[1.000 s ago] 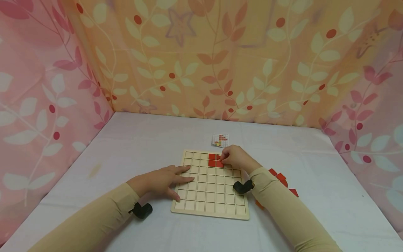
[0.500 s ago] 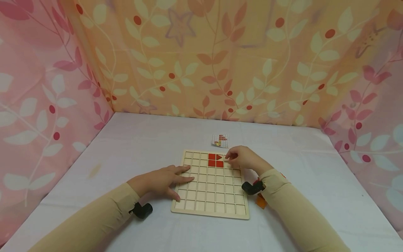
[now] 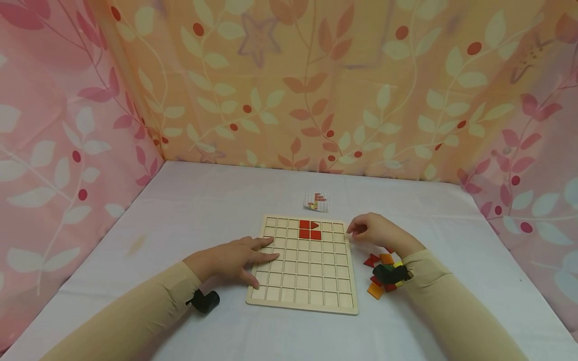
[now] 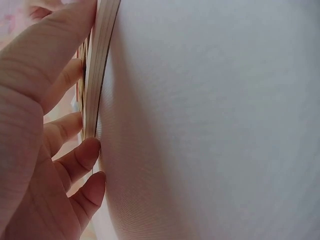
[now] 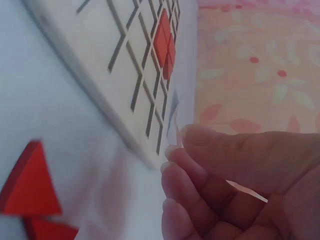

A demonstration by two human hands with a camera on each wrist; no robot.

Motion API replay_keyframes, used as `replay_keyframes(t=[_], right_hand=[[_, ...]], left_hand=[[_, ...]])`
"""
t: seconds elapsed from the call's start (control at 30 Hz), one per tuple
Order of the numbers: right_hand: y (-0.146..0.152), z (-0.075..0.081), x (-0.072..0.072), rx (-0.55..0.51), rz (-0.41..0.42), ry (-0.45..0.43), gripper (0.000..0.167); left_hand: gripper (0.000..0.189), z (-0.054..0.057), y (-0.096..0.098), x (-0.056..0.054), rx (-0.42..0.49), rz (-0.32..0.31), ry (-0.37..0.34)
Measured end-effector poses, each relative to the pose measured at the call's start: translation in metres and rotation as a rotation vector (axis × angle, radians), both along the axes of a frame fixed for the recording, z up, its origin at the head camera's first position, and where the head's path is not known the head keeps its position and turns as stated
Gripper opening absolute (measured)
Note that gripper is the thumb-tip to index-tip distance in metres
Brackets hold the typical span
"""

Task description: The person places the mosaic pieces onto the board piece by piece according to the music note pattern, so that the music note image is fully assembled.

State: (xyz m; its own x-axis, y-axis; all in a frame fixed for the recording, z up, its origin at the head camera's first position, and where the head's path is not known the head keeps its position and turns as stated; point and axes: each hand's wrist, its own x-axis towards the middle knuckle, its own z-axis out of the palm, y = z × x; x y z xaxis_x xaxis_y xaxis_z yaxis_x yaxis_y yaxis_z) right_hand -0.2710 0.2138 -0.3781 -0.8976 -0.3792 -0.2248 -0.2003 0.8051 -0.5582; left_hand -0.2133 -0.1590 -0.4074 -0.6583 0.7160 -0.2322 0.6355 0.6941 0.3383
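A pale wooden grid board (image 3: 302, 278) lies on the table. Near its far edge sit three red square tiles (image 3: 304, 234) and a red triangle tile (image 3: 314, 225), grouped in neighbouring cells. My left hand (image 3: 230, 258) rests with spread fingers on the board's left side; in the left wrist view its fingertips meet the board's edge (image 4: 102, 55). Just off the far right corner hovers my right hand (image 3: 377, 233), fingers loosely bent and nothing between them. Below it lies a pile of red, orange, yellow and green tiles (image 3: 386, 258), partly hidden by the wrist camera.
A small printed card (image 3: 317, 201) showing a coloured grid pattern lies beyond the board. Floral cloth (image 3: 289, 90) hangs round the back and sides of the white table (image 3: 217, 190). In the right wrist view, red pointed tiles (image 5: 32, 185) lie beside the board.
My right hand has let go of the red triangle tile, now lying in its cell, and moved right off the board, uncovering the tile pile. The left hand stays in place.
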Motion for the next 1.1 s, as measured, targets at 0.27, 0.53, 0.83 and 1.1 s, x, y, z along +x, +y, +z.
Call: replay_keyframes(t=[0.27,0.53,0.83,1.1], right_hand=[[0.023,-0.001,0.013,0.026,-0.034,-0.089,0.011],[0.039,-0.007,0.024,0.031,-0.044,-0.127,0.012],[0.044,-0.017,0.029,0.048,-0.070,-0.146,0.017],[0.043,-0.020,0.030,0.038,-0.048,-0.118,0.017]], left_hand=[[0.077,0.001,0.001,0.001,-0.009,0.003,-0.006],[0.077,0.002,0.002,0.001,-0.013,0.016,-0.018],[0.077,0.002,0.002,0.002,-0.019,0.018,-0.016],[0.077,0.003,0.002,0.002,-0.014,0.016,-0.014]])
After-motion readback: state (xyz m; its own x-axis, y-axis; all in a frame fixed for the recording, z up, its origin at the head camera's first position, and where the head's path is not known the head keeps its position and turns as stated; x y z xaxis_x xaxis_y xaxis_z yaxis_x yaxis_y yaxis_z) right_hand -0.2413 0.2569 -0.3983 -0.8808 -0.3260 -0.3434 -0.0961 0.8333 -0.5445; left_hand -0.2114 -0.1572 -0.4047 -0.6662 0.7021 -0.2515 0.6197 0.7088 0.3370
